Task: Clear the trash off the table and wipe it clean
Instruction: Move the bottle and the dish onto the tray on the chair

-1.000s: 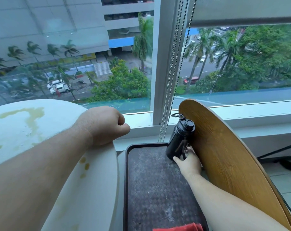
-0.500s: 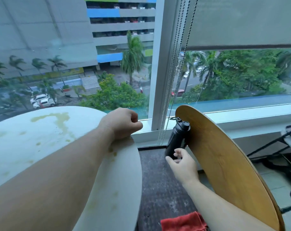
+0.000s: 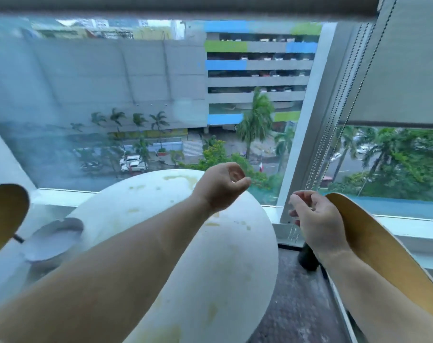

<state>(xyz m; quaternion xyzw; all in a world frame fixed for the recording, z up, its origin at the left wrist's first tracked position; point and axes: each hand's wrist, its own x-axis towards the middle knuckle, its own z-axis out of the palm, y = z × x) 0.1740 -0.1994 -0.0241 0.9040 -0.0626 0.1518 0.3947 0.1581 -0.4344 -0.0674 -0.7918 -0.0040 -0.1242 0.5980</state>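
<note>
The round white table [image 3: 218,280] fills the middle, with yellowish stains [image 3: 178,178] near its far edge and more smears across the top. My left hand [image 3: 220,186] hovers over the far rim with its fingers curled into a loose fist and nothing in it. My right hand [image 3: 314,219] is raised to the right of the table, fingers loosely bent, holding nothing. Just below its wrist a black bottle [image 3: 307,259] stands on the dark tray [image 3: 297,300], mostly hidden by my forearm.
A curved wooden chair back [image 3: 389,258] rises at the right beside the tray. Another wooden chair edge [image 3: 5,214] and a grey round base [image 3: 54,240] are at the left. Blind chains [image 3: 334,144] hang by the window frame behind my right hand.
My right hand has let go of the black bottle and risen above it. My left hand has lifted off the table rim. The view has tilted upward toward the window.
</note>
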